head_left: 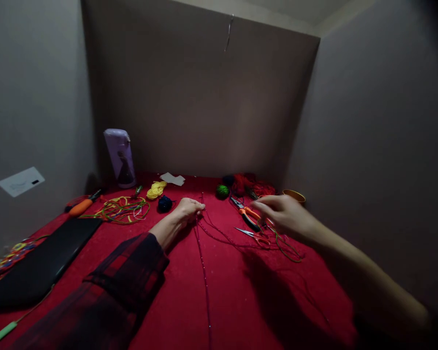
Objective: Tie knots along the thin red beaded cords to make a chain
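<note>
My left hand [188,211] rests on the red cloth [222,291] with its fingers closed, pinching a thin dark beaded cord [204,272] that runs toward me down the middle. My right hand [282,214] hovers over orange-handled pliers [248,216] and small scissors [255,236], its fingers slightly spread and blurred; nothing shows in it. Loops of the cord and a green wire [288,250] lie under and beside that hand.
A lilac bottle [119,158], yellow thread [156,189], a dark ball [164,203], a green ball [222,191], red yarn [253,186] and a gold ring [294,195] lie at the back. Coloured cords [120,210], an orange tool [81,206] and a black slab [40,265] lie left.
</note>
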### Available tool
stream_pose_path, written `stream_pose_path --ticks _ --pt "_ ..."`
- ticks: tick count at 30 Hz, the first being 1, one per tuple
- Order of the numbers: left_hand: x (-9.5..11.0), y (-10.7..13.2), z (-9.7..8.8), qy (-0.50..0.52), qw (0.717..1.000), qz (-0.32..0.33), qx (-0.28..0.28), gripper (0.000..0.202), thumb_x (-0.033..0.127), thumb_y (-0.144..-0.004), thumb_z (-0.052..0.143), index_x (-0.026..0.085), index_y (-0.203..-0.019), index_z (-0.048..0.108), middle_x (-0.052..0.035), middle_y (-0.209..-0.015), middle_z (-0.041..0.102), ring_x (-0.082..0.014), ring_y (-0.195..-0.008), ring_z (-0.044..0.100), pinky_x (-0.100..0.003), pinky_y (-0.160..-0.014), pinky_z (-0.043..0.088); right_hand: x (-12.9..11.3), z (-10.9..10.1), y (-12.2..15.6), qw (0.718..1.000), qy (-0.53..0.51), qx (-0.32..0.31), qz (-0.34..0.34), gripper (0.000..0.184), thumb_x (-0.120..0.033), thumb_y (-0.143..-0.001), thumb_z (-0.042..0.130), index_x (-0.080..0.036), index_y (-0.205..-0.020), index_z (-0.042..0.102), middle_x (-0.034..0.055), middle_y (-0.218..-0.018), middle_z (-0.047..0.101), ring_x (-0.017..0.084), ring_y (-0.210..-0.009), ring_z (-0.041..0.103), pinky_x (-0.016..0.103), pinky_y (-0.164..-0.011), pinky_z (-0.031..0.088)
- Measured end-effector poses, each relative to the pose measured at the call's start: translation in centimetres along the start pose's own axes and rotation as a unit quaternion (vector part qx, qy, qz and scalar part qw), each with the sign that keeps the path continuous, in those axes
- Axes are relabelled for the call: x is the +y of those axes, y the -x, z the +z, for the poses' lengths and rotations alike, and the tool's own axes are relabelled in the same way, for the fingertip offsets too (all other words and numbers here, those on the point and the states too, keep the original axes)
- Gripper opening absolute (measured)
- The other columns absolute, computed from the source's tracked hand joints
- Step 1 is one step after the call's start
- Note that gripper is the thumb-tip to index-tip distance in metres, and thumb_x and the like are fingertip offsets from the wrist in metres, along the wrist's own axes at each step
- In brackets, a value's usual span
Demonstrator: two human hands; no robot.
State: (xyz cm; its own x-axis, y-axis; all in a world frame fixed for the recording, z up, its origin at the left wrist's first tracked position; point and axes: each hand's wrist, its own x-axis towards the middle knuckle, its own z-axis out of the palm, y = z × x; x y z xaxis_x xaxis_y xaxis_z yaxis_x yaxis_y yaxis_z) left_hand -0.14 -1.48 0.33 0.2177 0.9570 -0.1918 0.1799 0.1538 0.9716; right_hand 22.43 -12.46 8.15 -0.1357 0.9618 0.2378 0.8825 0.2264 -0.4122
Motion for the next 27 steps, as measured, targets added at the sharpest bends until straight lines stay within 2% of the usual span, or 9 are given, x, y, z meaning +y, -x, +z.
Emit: stream_pose_path --ticks 2,3,5,8,11,15,20,23,27 --pt "0.0 0.0 0.0 -0.001 1.000 0.005 0.002 0.021 0.022 -0.074 0.056 0.012 -0.056 0.050 0.0066 -0.036 0.038 -0.0014 -0.025 0.020 -0.021 -0.035 0.009 -2.5 3.5 -3.6 0.989 -0.125 -0.064 0.053 0.032 -0.033 -0.086 0.038 -0.015 -0.064 0.053 0.0062 -0.060 0.061 0.009 -0.038 0.044 0.021 -0.039 0.030" --pt "-0.1 0.0 0.0 -0.001 1.000 0.007 0.005 0.023 0.023 -0.074 0.056 0.013 -0.055 0.049 0.0069 -0.036 0.038 -0.0013 -0.025 0.020 -0.021 -0.035 0.009 -3.4 5.2 -5.1 0.982 -0.158 -0.070 0.077 0.029 -0.031 -0.086 0.039 -0.014 -0.065 0.052 0.0060 -0.058 0.061 0.008 -0.036 0.044 0.021 -0.038 0.030" --pt "-0.2 0.0 0.0 -0.004 1.000 0.012 0.010 0.026 0.024 -0.074 0.056 0.014 -0.053 0.046 0.0072 -0.035 0.037 -0.0012 -0.026 0.020 -0.021 -0.034 0.010 -4.8 8.0 -7.3 0.959 -0.214 -0.128 0.133 0.031 -0.029 -0.087 0.037 -0.013 -0.064 0.051 0.0057 -0.051 0.057 0.009 -0.034 0.043 0.021 -0.037 0.031" --pt "-0.4 -0.2 0.0 -0.015 1.000 0.015 0.015 0.026 0.021 -0.073 0.055 0.014 -0.050 0.044 0.0064 -0.036 0.039 -0.0013 -0.026 0.022 -0.021 -0.034 0.010 -5.5 10.4 -9.1 0.937 -0.261 -0.175 0.151 0.040 -0.030 -0.090 0.030 -0.012 -0.062 0.052 0.0039 -0.046 0.053 0.008 -0.032 0.040 0.020 -0.036 0.029" --pt "-0.5 -0.3 0.0 -0.035 0.999 0.015 0.018 0.026 0.018 -0.072 0.053 0.015 -0.048 0.043 0.0063 -0.035 0.038 -0.0018 -0.027 0.022 -0.021 -0.034 0.011 -5.3 11.0 -9.7 0.937 -0.263 -0.175 0.150 0.040 -0.031 -0.090 0.033 -0.013 -0.059 0.051 -0.0008 -0.039 0.045 0.006 -0.030 0.034 0.019 -0.034 0.025" --pt "-0.2 0.0 0.0 -0.074 0.997 0.013 0.011 0.023 0.016 -0.073 0.047 0.016 -0.050 0.044 0.0069 -0.034 0.033 -0.0033 -0.027 0.021 -0.021 -0.034 0.013 -4.1 11.6 -10.0 0.943 -0.254 -0.150 0.157 0.032 -0.031 -0.084 0.045 -0.016 -0.056 0.043 -0.0069 -0.033 0.029 0.005 -0.029 0.026 0.019 -0.033 0.021" --pt "-0.1 0.0 -0.2 -0.165 0.986 0.021 0.016 0.018 0.013 -0.068 0.049 0.014 -0.051 0.050 0.0032 -0.037 0.043 -0.0051 -0.030 0.029 -0.021 -0.037 0.020 -3.0 12.1 -9.9 0.942 -0.265 -0.148 0.147 0.029 -0.030 -0.076 0.056 -0.016 -0.054 0.043 -0.0075 -0.034 0.030 0.004 -0.030 0.024 0.020 -0.033 0.018" --pt "0.2 -0.4 -0.8 -0.231 0.970 0.044 0.053 0.009 0.013 -0.062 0.055 0.014 -0.053 0.058 0.0003 -0.043 0.050 -0.0076 -0.038 0.038 -0.021 -0.041 0.025 -3.1 12.0 -9.6 0.934 -0.284 -0.149 0.156 0.027 -0.028 -0.074 0.058 -0.016 -0.053 0.045 -0.0082 -0.034 0.028 0.004 -0.030 0.022 0.020 -0.032 0.016" --pt "1.0 0.1 -1.5 -0.299 0.946 0.073 0.096 0.005 0.013 -0.054 0.062 0.015 -0.050 0.060 -0.0019 -0.046 0.052 -0.0118 -0.049 0.045 -0.022 -0.046 0.026 -3.6 11.8 -9.4 0.930 -0.295 -0.142 0.164 0.028 -0.027 -0.076 0.054 -0.016 -0.053 0.045 -0.0077 -0.032 0.028 0.005 -0.029 0.022 0.021 -0.031 0.015"
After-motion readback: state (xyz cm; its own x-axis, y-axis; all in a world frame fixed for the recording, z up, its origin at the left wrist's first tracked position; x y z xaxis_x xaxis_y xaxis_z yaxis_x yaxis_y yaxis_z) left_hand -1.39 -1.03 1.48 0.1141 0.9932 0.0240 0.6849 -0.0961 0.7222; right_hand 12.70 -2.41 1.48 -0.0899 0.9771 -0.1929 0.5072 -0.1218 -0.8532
